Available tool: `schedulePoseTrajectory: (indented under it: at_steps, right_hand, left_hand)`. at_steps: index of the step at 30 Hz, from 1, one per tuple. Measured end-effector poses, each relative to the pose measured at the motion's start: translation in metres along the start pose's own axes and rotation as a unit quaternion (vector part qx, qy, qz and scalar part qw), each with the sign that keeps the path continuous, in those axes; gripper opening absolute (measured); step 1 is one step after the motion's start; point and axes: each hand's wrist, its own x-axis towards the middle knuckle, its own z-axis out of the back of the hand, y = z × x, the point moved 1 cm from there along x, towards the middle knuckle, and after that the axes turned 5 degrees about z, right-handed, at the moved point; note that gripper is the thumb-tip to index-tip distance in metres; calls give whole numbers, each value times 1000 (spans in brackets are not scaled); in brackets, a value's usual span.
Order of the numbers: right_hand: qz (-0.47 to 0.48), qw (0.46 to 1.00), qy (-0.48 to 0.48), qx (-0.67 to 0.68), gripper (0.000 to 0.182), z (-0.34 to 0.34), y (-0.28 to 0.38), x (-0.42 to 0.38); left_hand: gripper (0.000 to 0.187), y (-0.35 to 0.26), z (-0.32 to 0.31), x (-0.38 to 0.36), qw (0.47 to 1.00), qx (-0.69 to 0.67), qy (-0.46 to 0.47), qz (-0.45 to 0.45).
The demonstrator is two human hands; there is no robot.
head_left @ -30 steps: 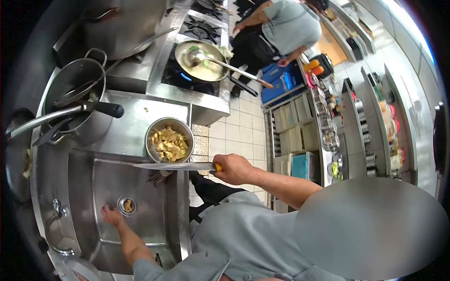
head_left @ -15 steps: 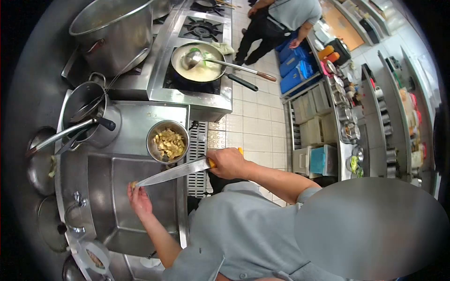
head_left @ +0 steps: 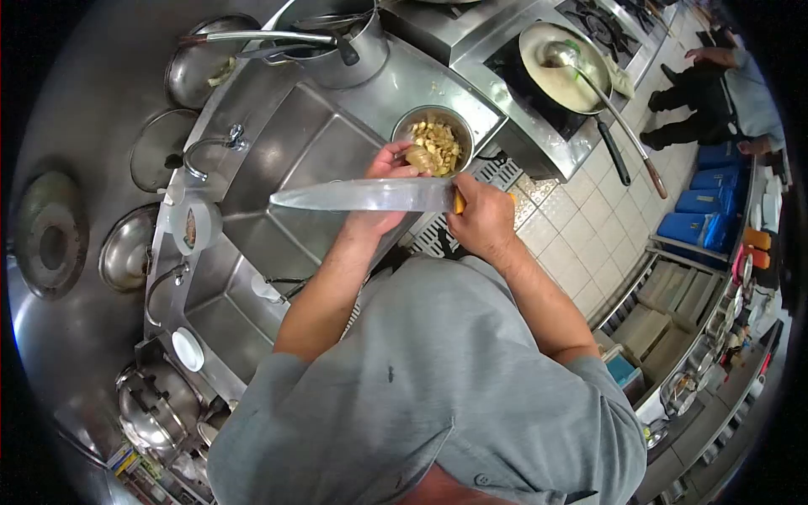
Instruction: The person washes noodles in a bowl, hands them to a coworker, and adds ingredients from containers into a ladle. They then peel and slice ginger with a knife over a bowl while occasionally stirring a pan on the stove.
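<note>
My right hand [head_left: 486,215] is wrapped round the yellow handle of a large knife [head_left: 362,196], whose blade points left and passes in front of my left palm. The fingers of my left hand [head_left: 383,215] are closed on a pale brown, knobbly piece of food [head_left: 421,158]. That piece is at the near-left rim of a round metal bowl [head_left: 465,135]. Chopped yellowish pieces [head_left: 442,139] lie in the bowl, which stands on the steel counter beside the sink. The blade hides part of my left hand.
Steel sinks [head_left: 295,151] lie left of my hands. A pot [head_left: 358,63] with utensils stands behind them. On the stove, a pan [head_left: 560,84] holds pale liquid and a ladle [head_left: 581,71]. Another person [head_left: 715,101] stands at the upper right, near blue bins [head_left: 703,202].
The view has turned. My left hand has moved from the knife tip over the sink to the bowl's rim. The blade now lies across my left palm from the camera's view.
</note>
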Motion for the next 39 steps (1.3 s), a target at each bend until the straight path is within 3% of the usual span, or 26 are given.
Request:
schedulePoseTrajectory:
  at_steps: [21,26,31,39]
  right_hand:
    - [-18,1000,3,-20,16,0,-26,8]
    - [-35,998,54,-26,18,7,-32,14]
    - [-21,999,43,-13,18,5,-29,14]
    - [-22,999,47,-9,24,6,-30,18]
  left_hand:
    - [39,38,-7,8,999,-4,-40,-30]
    - [47,40,-8,9,998,-30,-29,-39]
    - [42,39,-10,11,998,-9,-60,-35]
    - [40,35,-8,13,999,-13,-29,-39]
